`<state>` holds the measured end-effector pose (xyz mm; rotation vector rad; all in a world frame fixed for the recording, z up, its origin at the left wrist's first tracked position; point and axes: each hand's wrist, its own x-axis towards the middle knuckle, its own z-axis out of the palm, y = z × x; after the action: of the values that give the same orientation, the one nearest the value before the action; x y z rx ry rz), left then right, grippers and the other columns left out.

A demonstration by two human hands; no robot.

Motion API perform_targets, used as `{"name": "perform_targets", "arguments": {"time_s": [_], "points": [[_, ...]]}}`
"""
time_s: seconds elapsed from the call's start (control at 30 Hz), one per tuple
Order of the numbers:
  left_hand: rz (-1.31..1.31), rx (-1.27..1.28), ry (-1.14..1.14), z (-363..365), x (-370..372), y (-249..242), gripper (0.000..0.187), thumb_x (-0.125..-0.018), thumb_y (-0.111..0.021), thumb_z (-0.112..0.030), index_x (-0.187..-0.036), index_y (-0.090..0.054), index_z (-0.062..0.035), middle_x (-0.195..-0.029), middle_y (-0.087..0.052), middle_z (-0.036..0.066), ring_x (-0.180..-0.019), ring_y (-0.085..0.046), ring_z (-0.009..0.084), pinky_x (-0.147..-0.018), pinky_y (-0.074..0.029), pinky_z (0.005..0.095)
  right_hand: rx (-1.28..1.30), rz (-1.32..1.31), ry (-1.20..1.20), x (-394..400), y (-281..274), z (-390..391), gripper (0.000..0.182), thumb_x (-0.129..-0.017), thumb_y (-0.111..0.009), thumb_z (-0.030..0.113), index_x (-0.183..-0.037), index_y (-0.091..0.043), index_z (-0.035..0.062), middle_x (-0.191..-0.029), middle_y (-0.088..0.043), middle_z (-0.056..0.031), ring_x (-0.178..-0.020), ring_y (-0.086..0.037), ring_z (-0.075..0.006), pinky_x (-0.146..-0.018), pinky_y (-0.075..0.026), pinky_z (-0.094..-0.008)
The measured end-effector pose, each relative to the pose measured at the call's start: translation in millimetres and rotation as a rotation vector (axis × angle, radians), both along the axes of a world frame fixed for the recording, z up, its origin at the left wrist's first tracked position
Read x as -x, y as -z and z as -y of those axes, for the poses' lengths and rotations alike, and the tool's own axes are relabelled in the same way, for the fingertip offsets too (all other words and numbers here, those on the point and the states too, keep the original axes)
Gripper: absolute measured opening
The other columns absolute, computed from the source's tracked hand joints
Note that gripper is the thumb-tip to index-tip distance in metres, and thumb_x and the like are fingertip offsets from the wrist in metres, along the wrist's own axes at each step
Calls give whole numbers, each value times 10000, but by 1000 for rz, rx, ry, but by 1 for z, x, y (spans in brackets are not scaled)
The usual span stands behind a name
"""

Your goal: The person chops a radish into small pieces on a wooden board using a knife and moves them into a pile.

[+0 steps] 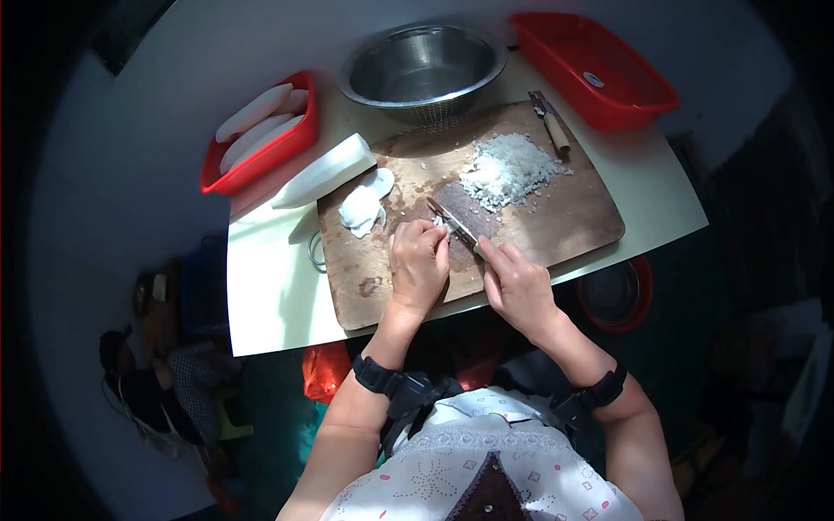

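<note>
My right hand (521, 285) is closed round the handle of a knife (457, 227), whose narrow blade points away to the left over the wooden cutting board (573, 221). My left hand (419, 267) is curled on the board beside the blade, its fingertips on small white pieces of radish (440, 222). Up and to the right lies a heap of finely chopped white radish (511, 172). Thin white slices (362, 207) are piled at the board's left side. A long peeled white radish (326, 174) rests across the board's upper left edge.
Behind the board stands a steel colander (424, 69). A red basket (261, 130) of whole white radishes is at left, a red tub (595, 74) at right. A wooden-handled tool (553, 128) lies on the board's far right. Another person (156, 391) sits at lower left.
</note>
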<state>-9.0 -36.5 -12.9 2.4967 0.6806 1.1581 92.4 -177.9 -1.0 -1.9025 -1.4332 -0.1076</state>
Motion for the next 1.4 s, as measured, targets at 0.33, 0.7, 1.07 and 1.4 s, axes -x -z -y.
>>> {"name": "perform_targets", "arguments": {"time_s": [0.33, 0.7, 1.07, 1.4], "points": [[31, 31, -31, 0, 0, -3, 73, -712, -725, -50, -779, -699, -35, -858, -634, 80, -842, -578, 264, -767, -447, 377, -54, -10, -22, 1, 6, 11, 410, -779, -633, 47, -1186, -582, 44, -821, -555, -100, -613, -617, -277, -535, -516, -362], [22, 40, 8, -2, -1, -5, 69, -716, -711, -17, -773, -672, -11, -824, -655, 94, -807, -599, 284, -746, -485, 373, 62, 97, -68, -1, -7, 3, 401, -792, -634, 71, -1186, -579, 15, -814, -560, -114, -609, -619, -279, -541, -518, -365], [49, 108, 4, -2, 1, -6, 79, -711, -709, -2, -775, -664, -10, -793, -659, 114, -787, -608, 301, -727, -491, 379, -76, -39, -56, -6, 6, 7, 408, -785, -635, 54, -1189, -581, 39, -804, -566, -103, -613, -620, -285, -532, -514, -376], [52, 119, 11, -3, 1, -5, 54, -719, -708, -6, -757, -670, -3, -780, -652, 118, -777, -605, 298, -718, -490, 381, 43, 97, -75, -4, -1, 0, 410, -792, -634, 82, -1193, -574, 24, -814, -557, -108, -618, -622, -301, -533, -512, -384]]}}
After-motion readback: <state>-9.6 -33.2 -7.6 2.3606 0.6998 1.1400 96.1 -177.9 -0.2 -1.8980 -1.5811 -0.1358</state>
